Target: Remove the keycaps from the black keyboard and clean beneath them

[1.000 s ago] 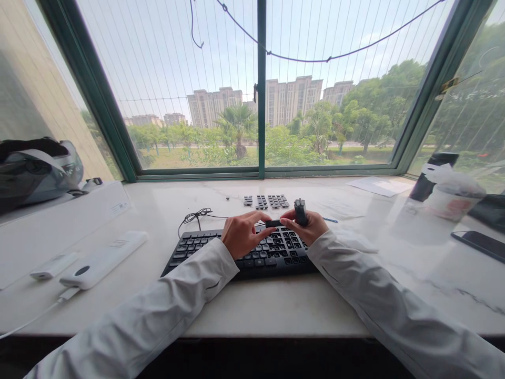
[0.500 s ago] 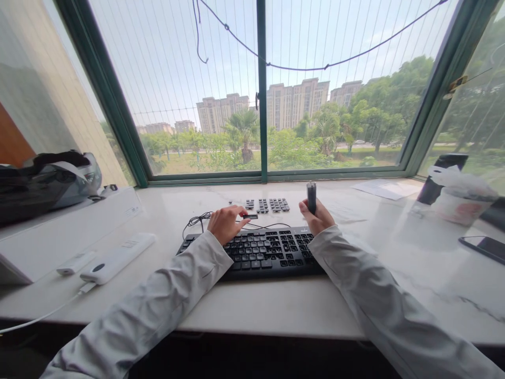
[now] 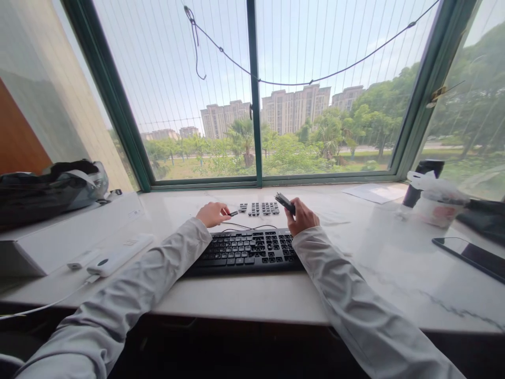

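Note:
A black keyboard [image 3: 240, 247] lies on the counter, with keycaps at its left and middle and bare sockets at its right. Behind its left part, my left hand [image 3: 213, 213] pinches a small dark keycap [image 3: 233, 213] between thumb and fingertips, just above the counter. My right hand [image 3: 303, 217] is closed around a dark, stick-like tool [image 3: 284, 202], its exact kind unclear, with prongs at the far end. The tool tilts up and left above the keyboard's back right corner. Loose keycaps [image 3: 270, 208] sit in rows between the hands, farther back.
A white box [image 3: 79, 237] with a dark bag [image 3: 51, 187] on it stands left, near a white power bank [image 3: 120, 256] with a cable. At right are a phone [image 3: 469, 258], a plastic-wrapped tub [image 3: 440, 208] and a black cylinder [image 3: 424, 179]. Paper [image 3: 374, 192] lies by the window.
My left hand has drawn back and left from the keyboard with the keycap. The tool in my right hand has swung from upright to a leftward tilt. The view has shifted slightly.

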